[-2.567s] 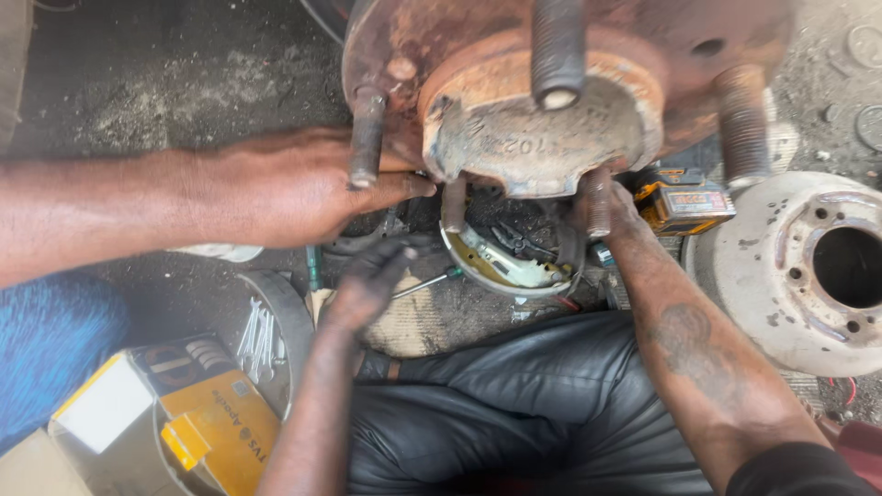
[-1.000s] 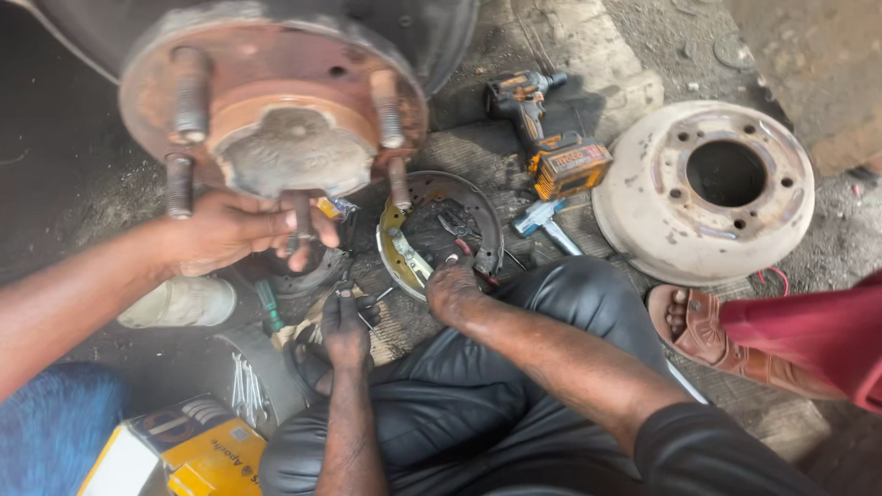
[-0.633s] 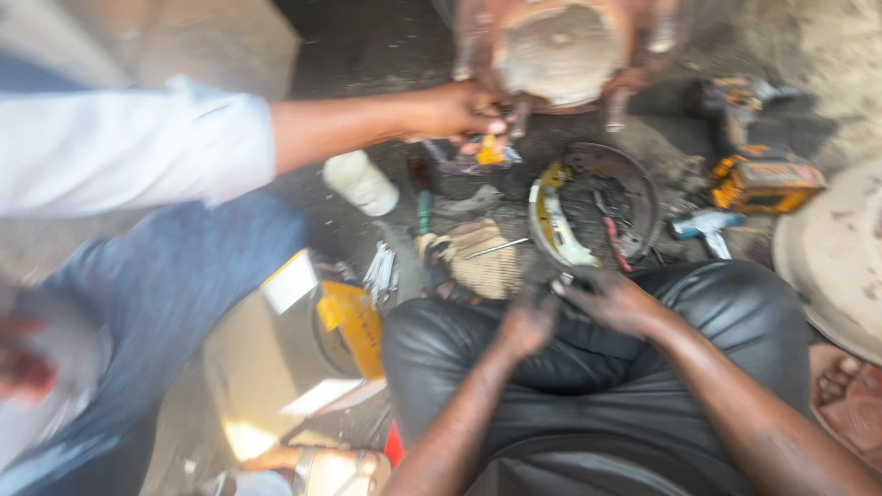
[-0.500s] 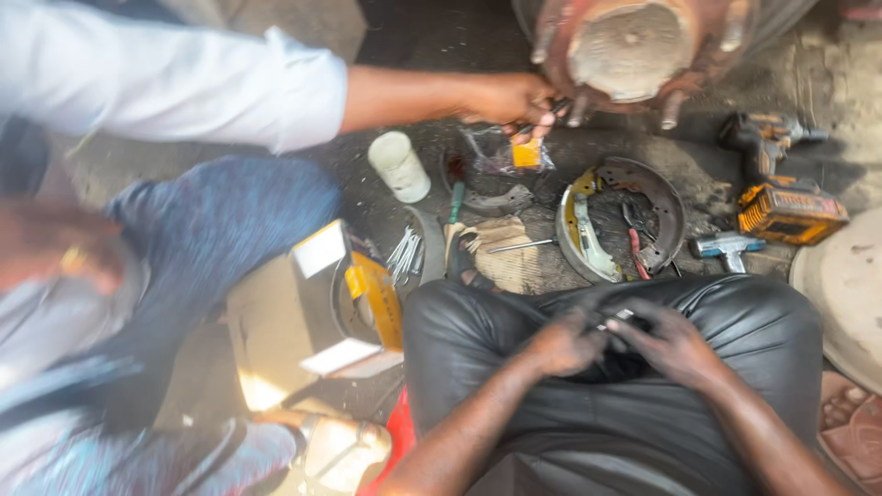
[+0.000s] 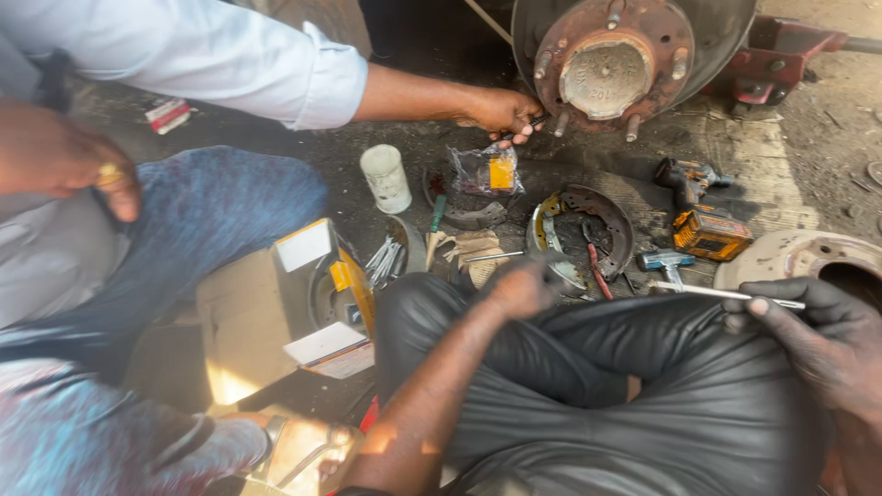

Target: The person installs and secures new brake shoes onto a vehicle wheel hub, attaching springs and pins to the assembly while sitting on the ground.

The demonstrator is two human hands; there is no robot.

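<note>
Two hands of mine are showing over my dark trousers, and I am watching both for trouble. My right hand (image 5: 813, 335) at four o'clock is pinching a thin metal rod (image 5: 726, 294) between thumb and fingers, the rod running level toward nine o'clock, its free tip hanging above my knee and pointing at the small blue tool (image 5: 668, 264). My left hand (image 5: 522, 289) is blurring near the centre, curled into a loose fist just above the backing plate (image 5: 581, 234) on the ground; I cannot tell whether it is gripping anything. The rod is sitting only in my fingertips, and those look greasy, so I am judging that it could slip and roll down among the loose nails (image 5: 384, 260) and rags at ten o'clock, where it would be hard to find. Its tip is also hanging close to my moving left arm, and a quick swing could be jabbing the wrist. At twelve o'clock another person's hand (image 5: 501, 110), in a pale sleeve, is working a dark tool against the rusty hub (image 5: 611, 60), right beside a stud. If I am leaning in toward the hub while that hand is busy, our arms could be knocking together. The drum (image 5: 808, 257) is lying at three o'clock, touching my right wrist, and a nudge could be shifting it onto the drill (image 5: 703, 230).
</note>
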